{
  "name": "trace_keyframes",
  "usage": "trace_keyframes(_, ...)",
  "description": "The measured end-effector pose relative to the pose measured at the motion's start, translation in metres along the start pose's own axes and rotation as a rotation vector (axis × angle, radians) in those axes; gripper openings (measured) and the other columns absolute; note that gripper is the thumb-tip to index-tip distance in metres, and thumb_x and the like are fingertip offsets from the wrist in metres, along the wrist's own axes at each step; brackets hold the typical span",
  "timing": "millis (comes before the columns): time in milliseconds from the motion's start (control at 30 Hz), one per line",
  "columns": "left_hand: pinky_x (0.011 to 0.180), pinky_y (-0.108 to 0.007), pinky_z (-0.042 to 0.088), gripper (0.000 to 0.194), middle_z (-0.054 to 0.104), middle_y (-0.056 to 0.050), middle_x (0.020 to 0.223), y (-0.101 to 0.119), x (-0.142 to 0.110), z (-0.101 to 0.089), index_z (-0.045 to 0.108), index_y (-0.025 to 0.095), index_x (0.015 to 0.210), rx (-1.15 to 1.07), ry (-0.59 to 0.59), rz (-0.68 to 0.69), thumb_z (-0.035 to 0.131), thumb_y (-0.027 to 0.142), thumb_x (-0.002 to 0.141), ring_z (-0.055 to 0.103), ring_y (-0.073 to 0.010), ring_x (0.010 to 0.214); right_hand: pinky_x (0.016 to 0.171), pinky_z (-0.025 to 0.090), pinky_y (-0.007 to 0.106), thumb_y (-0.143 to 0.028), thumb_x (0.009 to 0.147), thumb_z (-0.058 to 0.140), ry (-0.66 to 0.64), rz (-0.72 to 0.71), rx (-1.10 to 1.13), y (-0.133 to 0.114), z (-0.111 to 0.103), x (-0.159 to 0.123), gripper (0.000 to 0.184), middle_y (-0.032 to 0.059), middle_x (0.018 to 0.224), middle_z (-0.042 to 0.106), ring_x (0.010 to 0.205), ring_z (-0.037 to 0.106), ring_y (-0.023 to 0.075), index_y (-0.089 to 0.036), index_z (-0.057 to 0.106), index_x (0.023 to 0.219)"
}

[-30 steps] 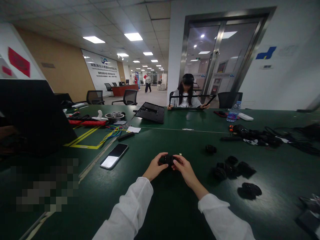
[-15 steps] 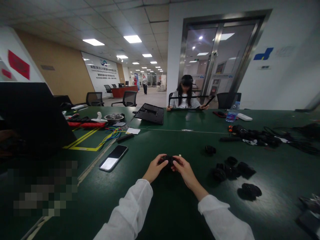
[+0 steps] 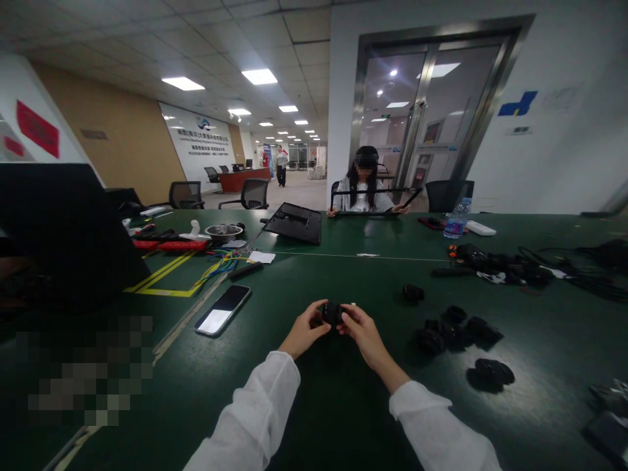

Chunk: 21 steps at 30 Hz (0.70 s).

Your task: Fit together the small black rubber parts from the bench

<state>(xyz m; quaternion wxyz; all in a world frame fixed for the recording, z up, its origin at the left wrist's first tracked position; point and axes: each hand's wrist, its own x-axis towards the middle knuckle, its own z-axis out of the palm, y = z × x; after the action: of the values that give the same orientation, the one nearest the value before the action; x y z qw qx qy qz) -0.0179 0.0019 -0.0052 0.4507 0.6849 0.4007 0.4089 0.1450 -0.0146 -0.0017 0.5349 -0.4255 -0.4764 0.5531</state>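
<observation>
Between my two hands is a small black cylindrical part (image 3: 332, 314), held just above the green table (image 3: 314, 275). My left hand (image 3: 305, 328) pinches its left side with thumb and fingers. From the right, the fingertips of my right hand (image 3: 362, 326) close on the same part. What exactly the part is cannot be made out. To the right lie similar black pieces: a single one (image 3: 413, 293), a cluster (image 3: 454, 332) and another piece (image 3: 492, 373) nearer me. A phone (image 3: 223, 311) with a partly lit screen rests left of my hands.
A dark laptop-like panel (image 3: 63, 229) stands at the left. Coloured wires (image 3: 223, 263), a metal bowl (image 3: 224, 231) and a black flat panel (image 3: 295, 222) lie farther back. A person (image 3: 366, 186) opposite holds a black frame. A water bottle (image 3: 457, 219) and black cables (image 3: 520, 268) are at right.
My fingers have shifted slightly on the black part, and it has turned a little between them. My arms stay in place. Far back, a walking person has moved left.
</observation>
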Motion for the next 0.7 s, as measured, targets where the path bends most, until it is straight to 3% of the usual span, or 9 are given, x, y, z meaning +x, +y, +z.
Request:
trace_keyframes(433, 0.077, -0.032, 0.04, 0.033, 0.059, -0.006, 0.095, 0.0042, -0.0005, 0.0025, 0.053, 0.018, 0.098, -0.007, 0.067, -0.059, 0.054, 0.039, 0.072, 0.054, -0.0192, 0.087, 0.067, 0.046, 0.033, -0.036, 0.068, 0.056, -0.013, 0.002, -0.015, -0.0015, -0.0004, -0.0018, 0.033, 0.0029, 0.082, 0.058, 0.069, 0.057, 0.0149, -0.02, 0.054, 0.098)
trace_keyframes(700, 0.077, -0.032, 0.041, 0.031, 0.06, -0.005, 0.09, 0.0083, -0.0008, 0.0034, 0.056, 0.016, 0.091, 0.01, 0.079, -0.059, 0.05, 0.041, 0.073, 0.055, -0.0192, 0.084, 0.066, 0.046, 0.032, -0.035, 0.069, 0.055, -0.025, -0.014, -0.011, 0.0021, -0.0019, -0.0003, 0.034, 0.0036, 0.086, 0.058, 0.069, 0.057, 0.0142, -0.02, 0.054, 0.099)
